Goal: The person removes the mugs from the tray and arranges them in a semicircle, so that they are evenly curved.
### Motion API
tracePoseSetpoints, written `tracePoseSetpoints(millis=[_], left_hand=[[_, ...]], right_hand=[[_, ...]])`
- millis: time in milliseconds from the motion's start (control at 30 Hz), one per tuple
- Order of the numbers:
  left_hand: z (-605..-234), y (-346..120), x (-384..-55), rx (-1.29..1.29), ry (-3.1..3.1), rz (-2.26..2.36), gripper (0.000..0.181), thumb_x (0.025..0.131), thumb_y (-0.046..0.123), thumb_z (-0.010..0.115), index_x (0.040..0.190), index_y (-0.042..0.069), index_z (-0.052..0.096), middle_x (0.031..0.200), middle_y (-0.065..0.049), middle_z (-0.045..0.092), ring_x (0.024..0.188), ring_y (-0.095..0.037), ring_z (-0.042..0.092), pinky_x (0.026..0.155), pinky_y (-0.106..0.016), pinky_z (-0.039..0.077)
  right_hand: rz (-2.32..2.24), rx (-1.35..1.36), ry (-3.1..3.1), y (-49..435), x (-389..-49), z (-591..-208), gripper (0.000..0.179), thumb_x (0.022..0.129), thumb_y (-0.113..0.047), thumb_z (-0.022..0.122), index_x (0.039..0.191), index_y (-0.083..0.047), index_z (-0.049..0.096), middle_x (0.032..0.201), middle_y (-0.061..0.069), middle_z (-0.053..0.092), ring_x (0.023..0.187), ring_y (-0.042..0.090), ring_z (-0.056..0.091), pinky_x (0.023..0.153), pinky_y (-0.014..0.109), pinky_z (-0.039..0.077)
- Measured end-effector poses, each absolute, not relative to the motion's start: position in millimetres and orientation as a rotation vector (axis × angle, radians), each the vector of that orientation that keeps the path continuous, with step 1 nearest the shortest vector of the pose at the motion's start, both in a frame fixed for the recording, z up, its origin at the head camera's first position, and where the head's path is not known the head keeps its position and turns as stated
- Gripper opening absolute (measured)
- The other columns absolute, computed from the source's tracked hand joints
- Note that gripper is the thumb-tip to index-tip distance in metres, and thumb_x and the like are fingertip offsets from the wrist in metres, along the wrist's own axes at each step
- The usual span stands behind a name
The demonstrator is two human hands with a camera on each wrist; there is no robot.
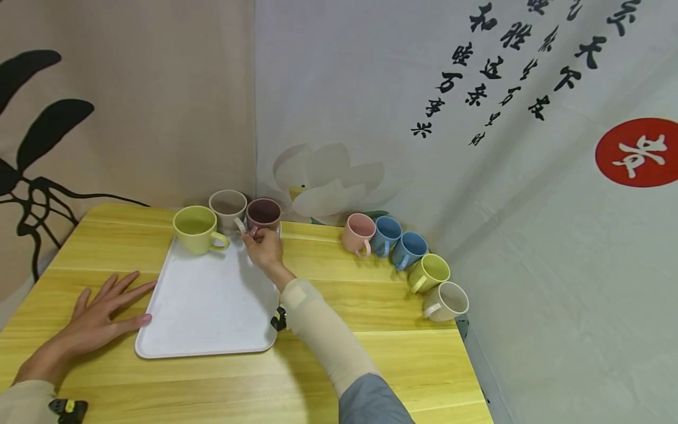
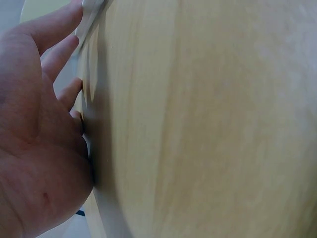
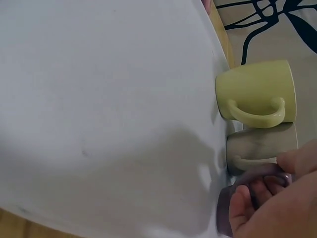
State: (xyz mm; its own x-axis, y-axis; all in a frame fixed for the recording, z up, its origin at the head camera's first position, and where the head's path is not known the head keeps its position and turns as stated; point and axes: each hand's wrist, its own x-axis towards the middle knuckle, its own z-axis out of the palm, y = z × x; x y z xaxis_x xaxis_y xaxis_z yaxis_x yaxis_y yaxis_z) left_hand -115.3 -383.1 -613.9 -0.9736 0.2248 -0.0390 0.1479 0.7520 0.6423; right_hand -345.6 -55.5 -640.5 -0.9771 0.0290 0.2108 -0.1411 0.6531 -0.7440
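Note:
My right hand (image 1: pixel 266 250) pinches the handle of a purple mug (image 1: pixel 264 213) at the far right corner of a white tray (image 1: pixel 212 306). Beside that mug, to its left, is a light grey mug (image 1: pixel 228 209), and left of it a yellow-green mug (image 1: pixel 195 228) with its handle turned right. In the right wrist view, fingers curl at the handle of the purple mug (image 3: pixel 225 210). My left hand (image 1: pixel 97 312) lies with spread fingers on the table, its thumb touching the tray's left edge; the left wrist view shows the palm (image 2: pixel 44 148).
At the table's right side a curved row of mugs stands: a pink mug (image 1: pixel 359 234), two blue mugs (image 1: pixel 386 235), a yellow-green mug (image 1: pixel 430 272) and a cream mug (image 1: pixel 446 301). Printed curtains (image 1: pixel 339 106) hang right behind the wooden table (image 1: pixel 328 306).

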Motion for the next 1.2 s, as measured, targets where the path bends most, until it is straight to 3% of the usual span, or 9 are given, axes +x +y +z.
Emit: tracePoseSetpoints(millis=[133,267,433,567,733,1200], left_hand=[[-613,-383,-116,0.301,2.826,1.02,0.082,0.111,0.044,0.068,0.179,0.017,0.032,0.19,-0.029,0.001,0.17,-0.065,-0.02,0.122,-0.08,-0.038],[-612,-383,-116,0.3,2.813,1.022,0.082,0.111,0.044,0.068,0.179,0.017,0.031,0.189,-0.029,0.0,0.17,-0.065,-0.02,0.122,-0.081,-0.038],[-610,-383,-116,0.3,2.804,1.023,0.082,0.112,0.044,0.068,0.18,0.017,0.03,0.189,-0.03,-0.001,0.169,-0.065,-0.021,0.121,-0.08,-0.038],[-611,-383,-116,0.301,2.807,1.034,0.082,0.112,0.043,0.068,0.179,0.017,0.031,0.189,-0.03,0.0,0.169,-0.065,-0.021,0.122,-0.08,-0.038],[-611,-383,-116,0.298,2.807,1.031,0.082,0.112,0.044,0.068,0.179,0.016,0.031,0.189,-0.029,0.0,0.169,-0.065,-0.021,0.122,-0.081,-0.038],[-611,-384,-116,0.298,2.81,1.016,0.082,0.112,0.044,0.067,0.18,0.017,0.03,0.189,-0.029,-0.001,0.17,-0.065,-0.021,0.122,-0.081,-0.037]], right_hand=[[1.302,0.047,-2.657,-52,-340,-638,0.02,0.096,-0.043,0.088,0.086,-0.026,0.082,0.078,-0.015,0.08,0.077,0.003,0.071,0.07,0.021,0.057],[1.435,0.004,-2.614,-46,-328,-627,0.014,0.097,-0.03,0.089,0.091,-0.02,0.081,0.079,-0.011,0.079,0.073,0.001,0.07,0.065,0.018,0.057],[1.665,-0.091,-2.53,-35,-293,-575,0.007,0.1,-0.011,0.085,0.099,-0.005,0.082,0.088,0.005,0.081,0.078,0.009,0.071,0.069,0.022,0.061],[1.778,-0.234,-2.469,-30,-278,-551,0.006,0.102,-0.007,0.083,0.103,-0.001,0.083,0.092,0.007,0.079,0.079,0.005,0.064,0.068,0.017,0.054],[1.846,-0.338,-2.406,-25,-276,-547,0.004,0.103,-0.003,0.08,0.105,-0.002,0.083,0.092,0.005,0.077,0.079,0.003,0.059,0.068,0.014,0.048],[2.003,-0.377,-2.25,-1,-278,-548,0.007,0.103,0.002,0.079,0.105,0.0,0.085,0.096,0.011,0.085,0.085,0.01,0.075,0.073,0.017,0.06]])
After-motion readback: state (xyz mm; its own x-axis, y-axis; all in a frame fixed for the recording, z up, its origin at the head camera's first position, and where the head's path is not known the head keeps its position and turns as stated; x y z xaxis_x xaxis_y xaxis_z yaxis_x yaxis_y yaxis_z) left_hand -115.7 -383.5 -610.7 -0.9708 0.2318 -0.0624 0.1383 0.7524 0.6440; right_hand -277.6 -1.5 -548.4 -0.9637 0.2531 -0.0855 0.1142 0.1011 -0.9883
